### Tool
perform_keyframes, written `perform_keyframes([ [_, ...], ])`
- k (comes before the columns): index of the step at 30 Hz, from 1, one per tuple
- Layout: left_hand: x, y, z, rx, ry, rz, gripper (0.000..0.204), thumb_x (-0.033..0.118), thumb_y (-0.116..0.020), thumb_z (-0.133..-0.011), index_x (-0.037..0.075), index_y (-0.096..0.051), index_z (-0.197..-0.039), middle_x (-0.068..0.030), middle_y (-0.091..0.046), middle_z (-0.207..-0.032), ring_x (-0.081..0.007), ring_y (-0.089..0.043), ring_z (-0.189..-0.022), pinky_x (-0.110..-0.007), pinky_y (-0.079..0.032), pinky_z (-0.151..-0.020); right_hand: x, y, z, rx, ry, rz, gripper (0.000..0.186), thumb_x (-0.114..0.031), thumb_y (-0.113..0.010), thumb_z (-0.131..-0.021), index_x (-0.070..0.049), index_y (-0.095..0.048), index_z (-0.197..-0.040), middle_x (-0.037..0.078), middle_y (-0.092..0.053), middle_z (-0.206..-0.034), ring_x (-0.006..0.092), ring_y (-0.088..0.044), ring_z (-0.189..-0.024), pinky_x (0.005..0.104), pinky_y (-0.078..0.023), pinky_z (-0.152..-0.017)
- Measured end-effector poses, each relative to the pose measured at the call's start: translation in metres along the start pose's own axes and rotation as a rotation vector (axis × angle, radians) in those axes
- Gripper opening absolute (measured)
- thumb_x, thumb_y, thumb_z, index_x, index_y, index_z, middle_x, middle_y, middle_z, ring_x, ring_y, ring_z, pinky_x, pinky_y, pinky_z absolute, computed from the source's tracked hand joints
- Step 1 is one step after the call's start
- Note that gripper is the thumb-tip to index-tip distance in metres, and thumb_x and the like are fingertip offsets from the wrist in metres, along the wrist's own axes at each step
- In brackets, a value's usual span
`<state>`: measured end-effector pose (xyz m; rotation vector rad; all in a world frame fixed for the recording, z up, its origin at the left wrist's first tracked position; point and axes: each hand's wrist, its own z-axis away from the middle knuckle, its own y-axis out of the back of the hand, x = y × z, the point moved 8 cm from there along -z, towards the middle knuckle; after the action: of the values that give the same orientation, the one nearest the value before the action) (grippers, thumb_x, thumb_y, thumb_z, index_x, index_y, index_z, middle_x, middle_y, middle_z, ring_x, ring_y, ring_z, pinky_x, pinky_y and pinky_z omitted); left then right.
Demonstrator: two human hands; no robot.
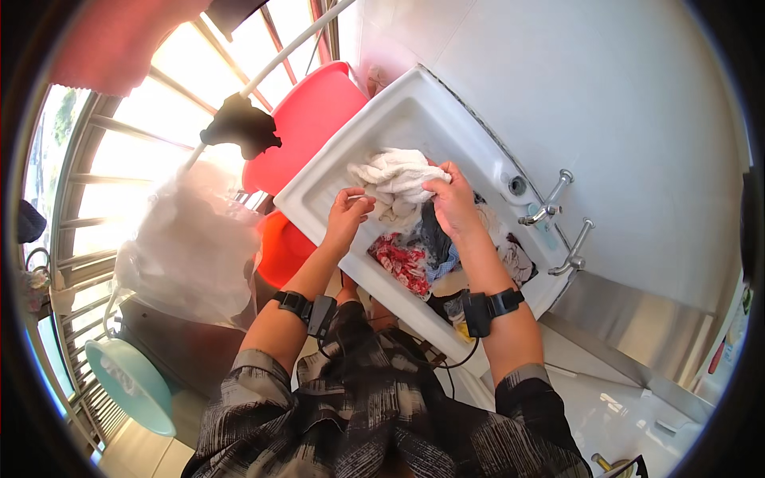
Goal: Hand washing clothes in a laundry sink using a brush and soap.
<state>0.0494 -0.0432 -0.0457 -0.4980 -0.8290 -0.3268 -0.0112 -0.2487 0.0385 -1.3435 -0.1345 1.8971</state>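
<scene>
A bunched white cloth [396, 170] lies inside a white sink [422, 103], partly lifted. Its right end is gripped between the thumb and fingers of my right hand [454, 197]. On the cloth's left side, my left hand [349, 215] hovers with bent, slightly parted fingers and nothing visible in them. Below the hands, a wet red-and-white garment [402, 264] rests next to a dark grey garment [433, 236]. More clothes lie under and beside my right forearm, partly hidden by it.
Two metal taps [548, 209] stick out from the wall right of the sink. A pink-red basin [311, 115] and an orange basin [280, 248] sit to its left. A translucent plastic bag [187, 255] and black cloth [241, 127] hang by the window; a pale-blue basin [147, 398] is lower left.
</scene>
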Motion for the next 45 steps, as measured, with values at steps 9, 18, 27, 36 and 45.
perform_keyframes([
  [9,-0.014,-0.015,-0.008,-0.016,-0.107,-0.476,0.035,0.02,-0.062,-0.098,0.002,-0.066,-0.128,-0.013,-0.074,-0.118,-0.0214,-0.069,-0.108,-0.036,-0.053,-0.095,0.116,0.125,0.017,0.341,0.116,1.321,0.061,-0.012,-0.073,-0.088,-0.003,-0.051,-0.144,0.023,-0.05,-0.149,0.0363,-0.055,-0.132,0.0458,-0.046,-0.109],
  [18,-0.065,-0.095,-0.017,-0.323,-0.342,-1.072,0.042,0.018,-0.065,-0.093,0.005,-0.065,-0.133,-0.0181,-0.066,-0.133,-0.035,-0.063,-0.123,-0.045,-0.05,-0.104,0.136,0.161,0.103,0.068,-0.411,2.053,0.054,-0.034,-0.071,-0.089,-0.009,-0.064,-0.136,0.018,-0.057,-0.145,0.0328,-0.046,-0.142,0.0576,-0.031,-0.117],
  [27,-0.062,-0.08,-0.03,-0.182,-0.635,-1.655,0.052,0.017,-0.063,-0.09,0.011,-0.056,-0.141,-0.0071,-0.056,-0.145,-0.0225,-0.054,-0.132,-0.045,-0.043,-0.103,0.101,0.137,0.06,0.282,-0.234,1.742,0.034,-0.033,-0.065,-0.093,-0.005,-0.074,-0.111,0.017,-0.077,-0.101,0.0365,-0.074,-0.097,0.0496,-0.057,-0.086],
  [36,-0.041,-0.079,-0.027,-0.203,-0.662,-1.723,0.03,0.014,-0.065,-0.086,0.012,-0.067,-0.116,-0.0033,-0.06,-0.127,-0.0216,-0.06,-0.116,-0.041,-0.045,-0.089,0.162,0.142,-0.016,0.42,-0.235,1.124,0.054,-0.041,-0.077,-0.088,0.001,-0.069,-0.121,0.027,-0.071,-0.122,0.042,-0.065,-0.122,0.0474,-0.051,-0.101],
  [45,-0.016,-0.07,-0.031,-0.173,-0.589,-1.352,0.023,0.008,-0.07,-0.081,0.01,-0.065,-0.104,-0.0069,-0.069,-0.106,-0.0307,-0.063,-0.105,-0.046,-0.046,-0.09,0.145,0.156,-0.001,0.402,-0.118,0.649,0.047,-0.044,-0.068,-0.1,0.003,-0.064,-0.093,0.018,-0.068,-0.109,0.024,-0.063,-0.097,0.0371,-0.049,-0.083],
])
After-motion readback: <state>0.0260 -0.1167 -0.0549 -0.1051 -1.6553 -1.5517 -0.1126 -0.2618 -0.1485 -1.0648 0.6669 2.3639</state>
